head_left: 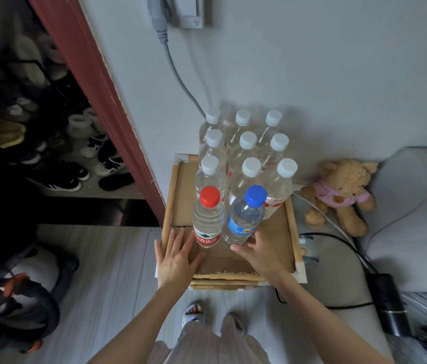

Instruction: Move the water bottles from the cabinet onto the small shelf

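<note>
Pale wall rises behind a small shelf (292, 227), a low wooden frame with a cardboard top standing on the floor beside a dark red door frame (94, 82). On the shelf, 9 white-capped bottles (250, 166) stand upright in 3 rows of 3, packed against its far edge. Just in front of them stand 2 more: a red-capped bottle (208, 219) on the left and a blue-capped bottle (244, 219) on the right, touching each other near the middle of the shelf.

The left hand (177, 258) lies over the shelf's near left corner, its fingers straight and spread, holding nothing, just beside the base of the red-capped bottle. The right hand (255, 249) reaches to the base of the blue-capped bottle with relaxed fingers; whether they touch it or merely sit beside it cannot be told.

Beyond the shelf's right edge, a teddy bear (339, 193) in a pink shirt sits on the floor against a grey sofa (417, 219). Left of the door frame, shoes (81, 164) sit in a dark opening.
</note>
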A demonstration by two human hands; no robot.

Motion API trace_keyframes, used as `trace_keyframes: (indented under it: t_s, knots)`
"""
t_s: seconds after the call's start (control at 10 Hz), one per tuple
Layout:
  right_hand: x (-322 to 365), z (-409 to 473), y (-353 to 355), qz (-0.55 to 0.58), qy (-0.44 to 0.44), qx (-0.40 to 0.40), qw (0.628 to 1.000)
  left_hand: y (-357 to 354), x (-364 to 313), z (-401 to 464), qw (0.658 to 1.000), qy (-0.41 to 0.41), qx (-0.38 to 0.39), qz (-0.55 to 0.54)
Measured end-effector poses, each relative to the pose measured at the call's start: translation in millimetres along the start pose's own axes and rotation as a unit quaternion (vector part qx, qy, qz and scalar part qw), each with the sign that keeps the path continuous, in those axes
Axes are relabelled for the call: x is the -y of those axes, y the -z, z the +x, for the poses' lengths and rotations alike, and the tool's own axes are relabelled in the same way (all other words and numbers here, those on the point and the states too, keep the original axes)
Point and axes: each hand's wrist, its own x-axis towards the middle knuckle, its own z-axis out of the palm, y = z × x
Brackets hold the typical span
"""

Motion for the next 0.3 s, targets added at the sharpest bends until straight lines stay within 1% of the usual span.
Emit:
trace_keyframes:
  t_s: [0.1,0.2,0.3]
  knots:
    - [7,-6,9,-0.02,-0.029,0.027,0.999,-1,1,-1,0.997,-0.005,0.032,0.066]
    - [9,-14,24,-0.074,-0.072,0.019,0.994,0,4,-2,0.993,-0.007,0.046,0.106]
    - [48,-22,71,-0.126,-0.084,-0.024,0.988,-2,4,-1,0.992,-0.012,0.044,0.119]
